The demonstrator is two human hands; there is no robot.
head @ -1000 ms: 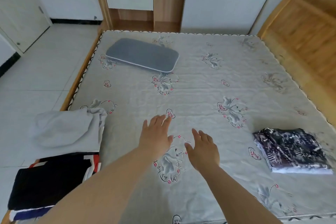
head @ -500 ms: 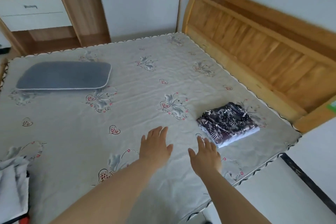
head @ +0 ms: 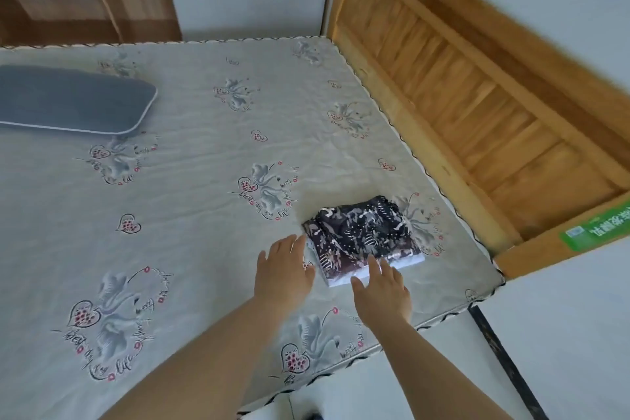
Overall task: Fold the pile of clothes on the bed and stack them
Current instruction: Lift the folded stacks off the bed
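Note:
A folded dark patterned garment (head: 361,239) with a white underside lies near the bed's right corner, by the headboard. My left hand (head: 283,269) is open, palm down, with its fingertips at the garment's left edge. My right hand (head: 381,290) is open too, its fingers reaching the garment's white front edge. Neither hand holds anything. The unfolded pile of clothes is out of view.
The bed (head: 191,201) has a pale grey printed sheet. A flat grey pillow (head: 71,99) lies at the far left. A wooden headboard (head: 477,92) runs along the right. The bed's front edge and floor (head: 562,334) are close on the right.
The view has swung right, away from the pile at the left edge. Both hands moved right and forward across the sheet and now reach the folded patterned garment.

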